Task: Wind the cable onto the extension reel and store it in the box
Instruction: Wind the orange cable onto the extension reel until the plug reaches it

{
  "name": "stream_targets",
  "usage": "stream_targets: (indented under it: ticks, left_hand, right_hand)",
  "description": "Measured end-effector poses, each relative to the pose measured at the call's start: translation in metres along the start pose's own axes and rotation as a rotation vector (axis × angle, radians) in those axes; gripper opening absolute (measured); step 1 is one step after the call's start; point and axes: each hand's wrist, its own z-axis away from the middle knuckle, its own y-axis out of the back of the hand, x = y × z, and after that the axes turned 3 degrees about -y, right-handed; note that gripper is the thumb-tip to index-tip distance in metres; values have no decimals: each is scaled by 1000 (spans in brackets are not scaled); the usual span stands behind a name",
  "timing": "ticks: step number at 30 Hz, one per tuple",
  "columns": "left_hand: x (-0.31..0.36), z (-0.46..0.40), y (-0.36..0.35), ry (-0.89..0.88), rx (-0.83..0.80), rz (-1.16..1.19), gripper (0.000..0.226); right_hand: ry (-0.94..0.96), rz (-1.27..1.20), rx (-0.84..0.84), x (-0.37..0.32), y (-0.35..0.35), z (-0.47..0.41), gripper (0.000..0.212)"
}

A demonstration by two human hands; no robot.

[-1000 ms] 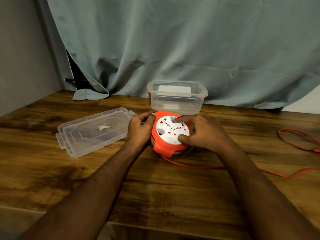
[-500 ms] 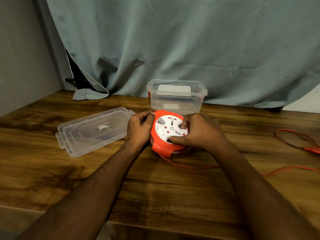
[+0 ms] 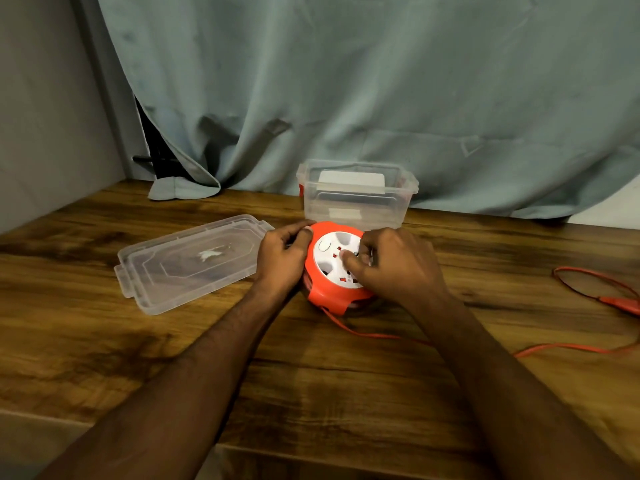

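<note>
An orange extension reel (image 3: 325,296) with a white socket face lies flat on the wooden table (image 3: 311,393). My left hand (image 3: 282,258) grips its left rim. On the right, my right hand (image 3: 394,265) lies on the white face with fingers curled into its recesses. The orange cable (image 3: 571,346) runs from the reel's front edge to the right, under my right forearm, and loops at the far right, where its plug end (image 3: 620,303) lies. The clear plastic box (image 3: 356,195) stands open just behind the reel.
The box's clear lid (image 3: 187,261) lies flat to the left of my left hand. A grey-green curtain (image 3: 346,98) hangs behind the table and a wall closes the left side. The table's front edge runs below my forearms.
The white face has turned under my right hand, its oval button now at the upper left. The loose cable on the right has drawn in toward the reel.
</note>
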Motion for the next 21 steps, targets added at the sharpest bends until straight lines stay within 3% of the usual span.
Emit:
stream_targets:
  ticks: [2, 5, 10, 21]
  left_hand:
    - [0, 0, 0, -8, 3, 1, 36]
    - [-2, 1, -1, -15, 1, 6, 30]
    - [-2, 0, -1, 3, -12, 29, 25]
    - [-1, 1, -2, 18, -20, 7, 25]
  right_hand:
    - [22, -31, -13, 5, 8, 0, 17]
    - [72, -66, -79, 12, 14, 2, 38]
    - [106, -103, -155, 18, 18, 0, 53]
    - [48, -150, -237, 33, 20, -5, 61]
